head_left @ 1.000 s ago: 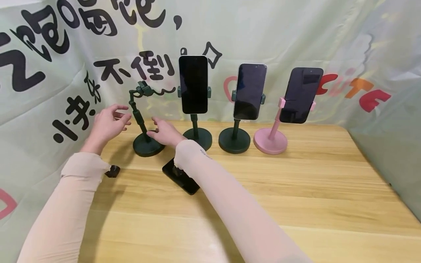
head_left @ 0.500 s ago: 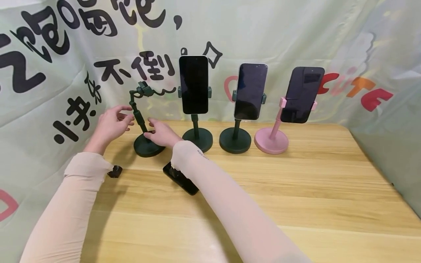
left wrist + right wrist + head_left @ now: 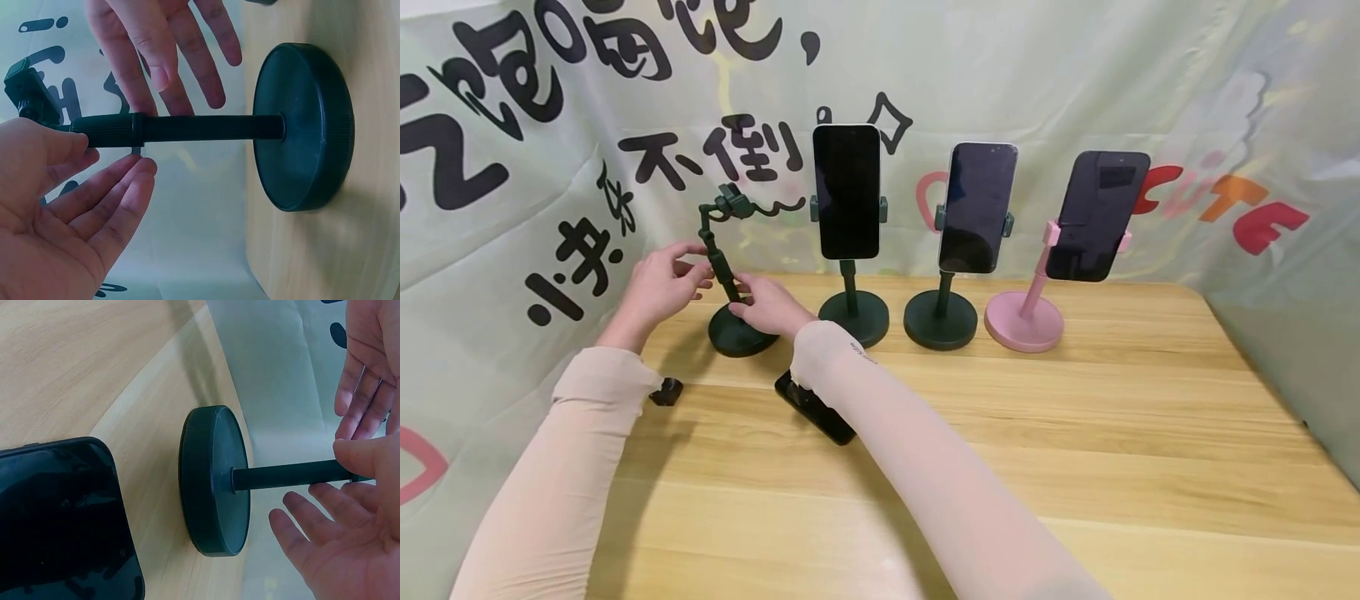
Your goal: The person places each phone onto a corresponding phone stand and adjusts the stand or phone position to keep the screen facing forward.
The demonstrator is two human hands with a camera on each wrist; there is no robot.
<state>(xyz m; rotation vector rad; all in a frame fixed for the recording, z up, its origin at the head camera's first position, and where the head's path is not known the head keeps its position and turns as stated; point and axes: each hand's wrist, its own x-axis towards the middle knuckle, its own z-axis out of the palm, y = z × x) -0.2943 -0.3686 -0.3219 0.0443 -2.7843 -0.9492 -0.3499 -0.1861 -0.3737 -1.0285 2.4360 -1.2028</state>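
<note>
A dark green phone stand (image 3: 739,333) stands upright at the back left, its bent arm ending in a clamp (image 3: 735,202) with no phone in it. My left hand (image 3: 662,287) is at the left of its pole. In the left wrist view its thumb overlaps the ribbed collar (image 3: 107,130), with the other fingers loosely spread beside it. From the right comes my right hand (image 3: 775,307), thumb and fingers to either side of the smooth pole (image 3: 281,475). A gap shows between right thumb and pole in the left wrist view. Neither hand is closed around the stand.
A black phone (image 3: 816,410) lies on the wooden table (image 3: 1075,467) under my right forearm. Rightward stand two dark green stands (image 3: 853,317) and a pink stand (image 3: 1024,323), each holding a phone. A printed cloth (image 3: 1037,75) hangs behind; a small black device (image 3: 666,392) is at my left cuff.
Both hands have moved closer to the left stand's pole, the left hand rightward and the right hand slightly leftward. The view has shifted a little; the stands keep their places.
</note>
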